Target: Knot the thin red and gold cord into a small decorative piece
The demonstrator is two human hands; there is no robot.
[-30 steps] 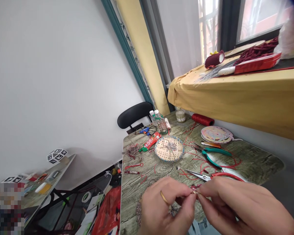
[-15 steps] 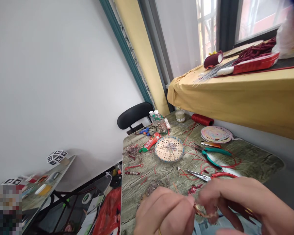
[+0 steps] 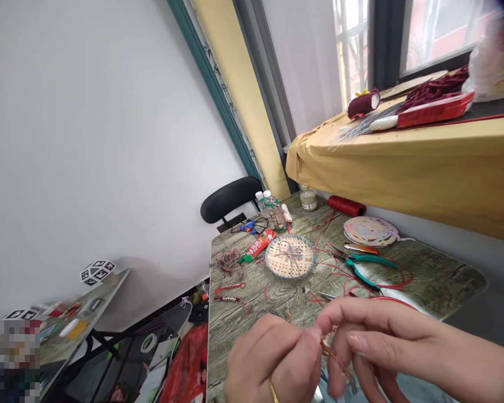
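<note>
My left hand point(image 3: 273, 358), with a gold ring on one finger, is closed in a pinch on a thin brownish braided cord point(image 3: 332, 354) at the bottom centre. Beside it my right hand point(image 3: 386, 341) has its index fingertip at the left fingertips and its other fingers bent around the cord's lower part. The cord's ends are hidden by the fingers. Behind the right hand, scissors point(image 3: 392, 299) with red handles are mostly covered. Teal-handled pliers point(image 3: 367, 268) lie beyond them among red threads point(image 3: 403, 277).
A round woven basket point(image 3: 289, 256) with wire bits stands mid-table. Around it are a red-green packet point(image 3: 258, 246), bottles point(image 3: 274, 210), a glass jar point(image 3: 308, 198), a red thread spool point(image 3: 346, 205) and a pastel coil point(image 3: 370, 231). A yellow-draped ledge point(image 3: 395, 162) borders the right.
My right hand has moved left and up against my left fingertips, now covering much of the scissors. My left hand has shifted slightly left and its ring shows more.
</note>
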